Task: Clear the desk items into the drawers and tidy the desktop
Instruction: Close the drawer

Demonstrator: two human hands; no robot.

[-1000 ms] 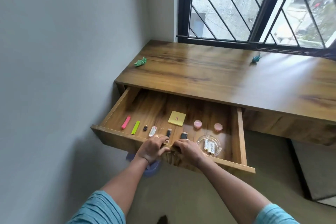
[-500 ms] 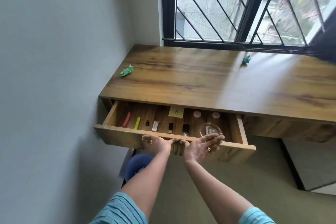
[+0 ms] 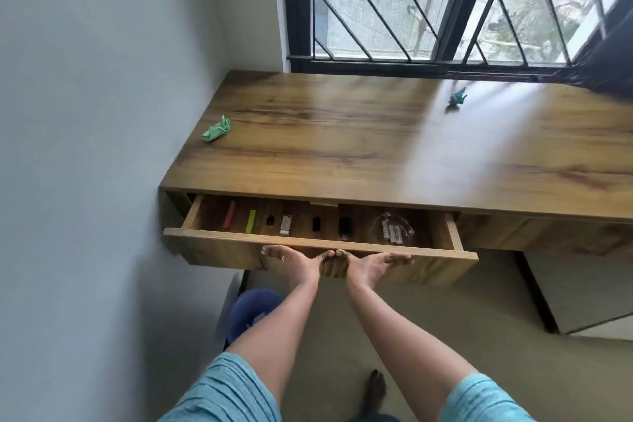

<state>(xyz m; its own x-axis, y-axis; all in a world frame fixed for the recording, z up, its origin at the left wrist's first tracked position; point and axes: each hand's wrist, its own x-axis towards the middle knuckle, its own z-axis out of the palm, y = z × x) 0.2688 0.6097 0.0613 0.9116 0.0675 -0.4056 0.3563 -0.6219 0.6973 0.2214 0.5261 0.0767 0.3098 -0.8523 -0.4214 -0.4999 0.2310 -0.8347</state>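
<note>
Both hands are flat on the drawer (image 3: pixel 212 249) front, lower centre of frame. Left hand (image 3: pixel 289 262): fingers straight and spread, palm against the wood, gripping nothing. Right hand (image 3: pixel 371 264): the same, with fingers fanned toward the right. The thumbs nearly meet in the middle. Both arms are stretched out straight, with light blue sleeves (image 3: pixel 222 390) at the bottom edge.

The drawer is partly out under the left end of the desk (image 3: pixel 342 147), so only the front strip of its inside shows.

Contents lie in a row, left to right:
- pink stick (image 3: pixel 228 215)
- yellow-green stick (image 3: pixel 250 221)
- small black piece (image 3: pixel 270 219)
- pale flat piece (image 3: pixel 285 224)
- two dark pieces (image 3: pixel 316 224), too small to identify
- glass dish (image 3: pixel 409 231) at the right end, with batteries (image 3: pixel 394 235) inside

All items lie apart from each other. Anything further back is hidden under the desk edge.

Two items sit on the desk top, well apart:
- green crumpled paper (image 3: pixel 215 128) near the left edge, close to the wall (image 3: pixel 85 113)
- small blue paper figure (image 3: pixel 457 99) toward the upper right, near the window (image 3: pixel 445 0)

The window has black bars, with a dark curtain (image 3: pixel 609 55) at the far right of frame. A blue stool (image 3: pixel 253 310) sits under the drawer, partly behind the left forearm. A bare foot (image 3: pixel 375 387) is on the floor at bottom centre.
</note>
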